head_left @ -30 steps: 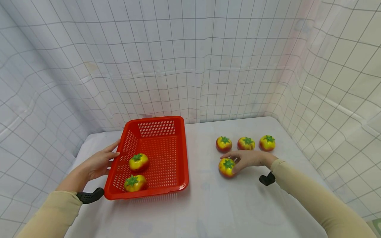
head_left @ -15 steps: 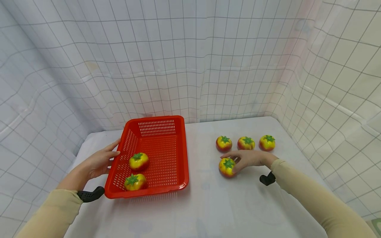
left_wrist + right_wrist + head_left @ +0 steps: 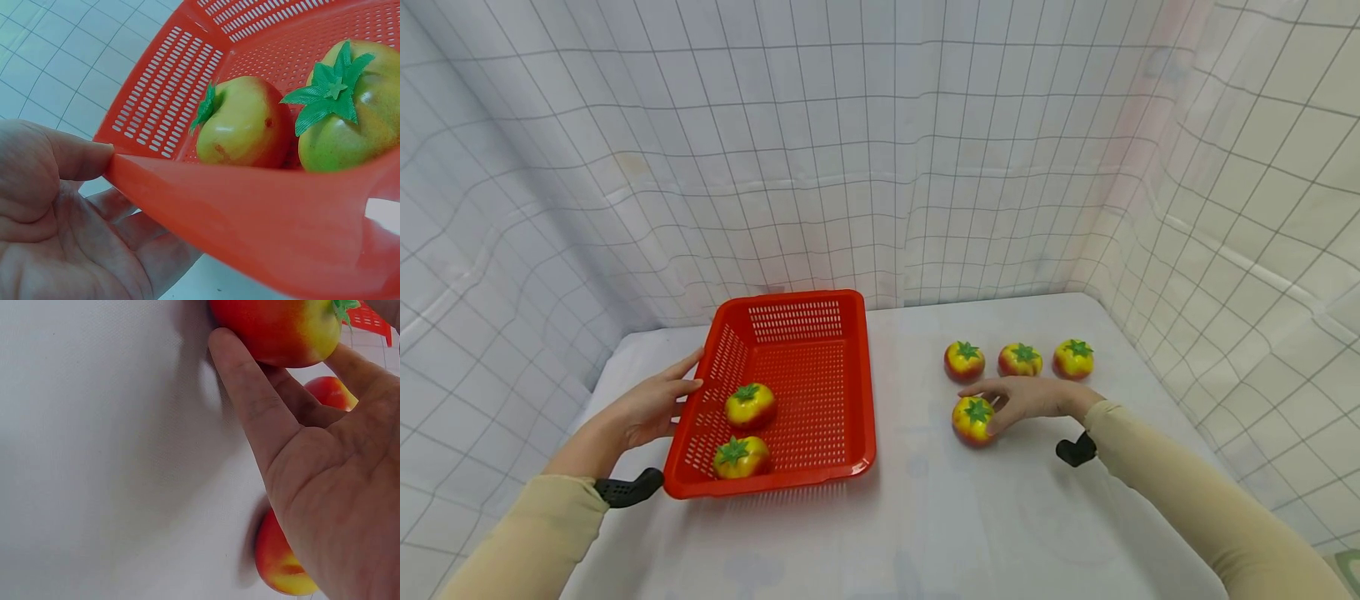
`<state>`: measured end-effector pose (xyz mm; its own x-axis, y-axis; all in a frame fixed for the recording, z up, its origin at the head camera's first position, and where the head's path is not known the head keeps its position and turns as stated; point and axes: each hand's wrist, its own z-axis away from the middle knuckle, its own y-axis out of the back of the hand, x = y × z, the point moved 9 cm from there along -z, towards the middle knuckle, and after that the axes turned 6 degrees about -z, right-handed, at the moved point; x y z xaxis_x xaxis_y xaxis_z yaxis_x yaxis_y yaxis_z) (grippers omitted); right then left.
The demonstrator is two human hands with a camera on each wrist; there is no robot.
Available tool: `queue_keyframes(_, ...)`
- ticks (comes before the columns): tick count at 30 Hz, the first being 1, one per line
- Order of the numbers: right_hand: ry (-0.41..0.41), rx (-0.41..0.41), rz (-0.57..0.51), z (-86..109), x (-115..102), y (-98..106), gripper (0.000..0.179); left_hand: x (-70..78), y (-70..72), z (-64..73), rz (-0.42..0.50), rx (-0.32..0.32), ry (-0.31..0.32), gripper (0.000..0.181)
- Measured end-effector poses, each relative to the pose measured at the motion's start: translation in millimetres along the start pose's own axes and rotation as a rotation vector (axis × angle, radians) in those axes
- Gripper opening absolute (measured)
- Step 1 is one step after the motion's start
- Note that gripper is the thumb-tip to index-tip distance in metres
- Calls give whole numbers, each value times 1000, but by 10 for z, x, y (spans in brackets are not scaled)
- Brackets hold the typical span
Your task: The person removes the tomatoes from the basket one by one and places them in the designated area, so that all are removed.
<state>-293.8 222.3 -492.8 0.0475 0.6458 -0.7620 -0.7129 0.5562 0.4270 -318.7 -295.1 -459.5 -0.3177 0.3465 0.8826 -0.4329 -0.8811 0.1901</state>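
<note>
My left hand (image 3: 651,408) holds the left rim of a red plastic basket (image 3: 871,400); in the left wrist view the thumb lies on the rim and the fingers are beneath it. Two toy tomatoes, yellow and red with green leaf tops, sit inside along its left side: one farther back (image 3: 750,407) and one nearer (image 3: 742,457). On the right half of the table, my right hand (image 3: 1026,400) grips another toy tomato (image 3: 973,422) between thumb and fingers. The right wrist view shows fingers around this tomato's (image 3: 275,331) red side, close over the white cloth.
Behind the right hand stands a row of toy tomatoes: left (image 3: 964,362), middle (image 3: 1020,360) and right (image 3: 1073,359). A white cloth covers the table (image 3: 910,517). Checked white curtains (image 3: 880,167) close in the back and both sides.
</note>
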Motion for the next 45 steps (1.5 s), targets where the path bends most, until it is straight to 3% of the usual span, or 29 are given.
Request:
queue_keyframes(31, 3, 6, -23, 105, -2, 36, 68, 32, -20, 19, 10, -18, 9, 70)
queue_keyframes(45, 40, 65, 44, 380, -209, 330, 66, 7, -10, -2, 4, -7, 4, 71)
